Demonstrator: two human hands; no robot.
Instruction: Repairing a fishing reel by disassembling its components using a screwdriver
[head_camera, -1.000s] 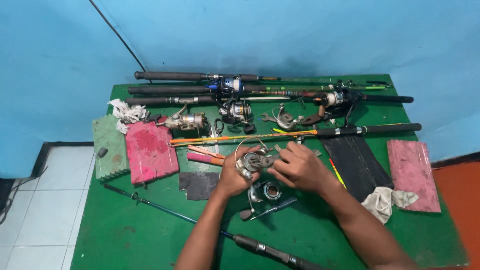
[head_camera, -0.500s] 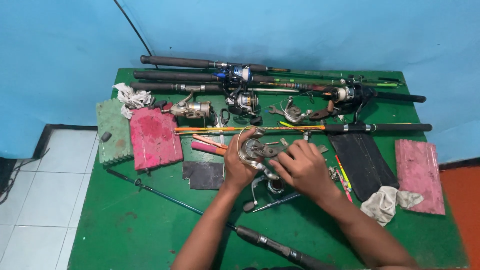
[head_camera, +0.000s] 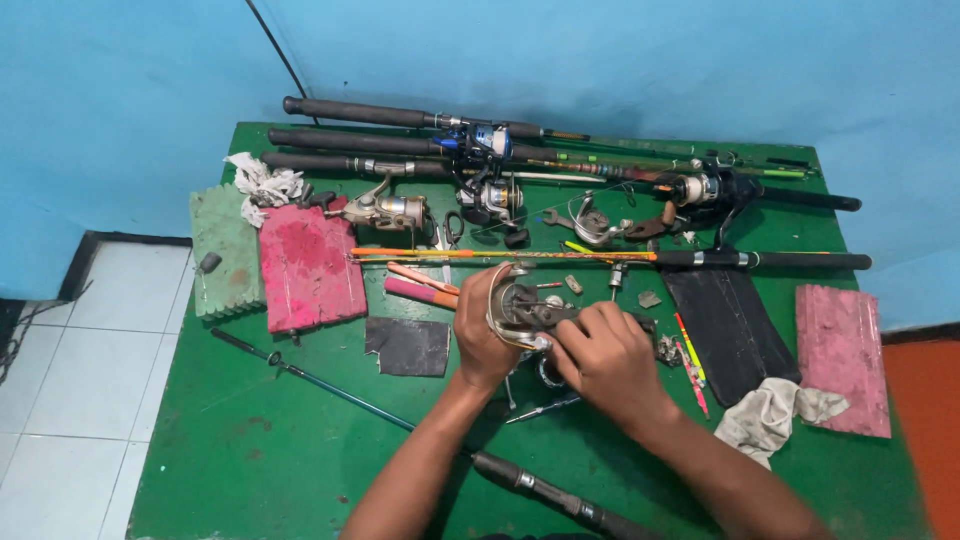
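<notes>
Two hands meet over a spinning reel (head_camera: 520, 305) held just above the green table (head_camera: 250, 450), near its middle. The left hand (head_camera: 482, 335) has its grip clenched around the reel's body from the left side, and the right hand (head_camera: 605, 355) pinches at the reel's lower right edge with curled fingertips; what small part they grasp is hidden.

To do this well, the left hand should lock the reel steady while the right works with light, square pressure, keeping any loose part over the table so that it cannot roll among the rods (head_camera: 420, 140) or under the dark square patch (head_camera: 408, 346).

Compared with half a second ago, the hands and reel sit in much the same place relative to the orange rod (head_camera: 500, 256), and the pink foam block (head_camera: 308, 265) and white rag (head_camera: 775, 415) lie as they did; only the view has shifted slightly.
</notes>
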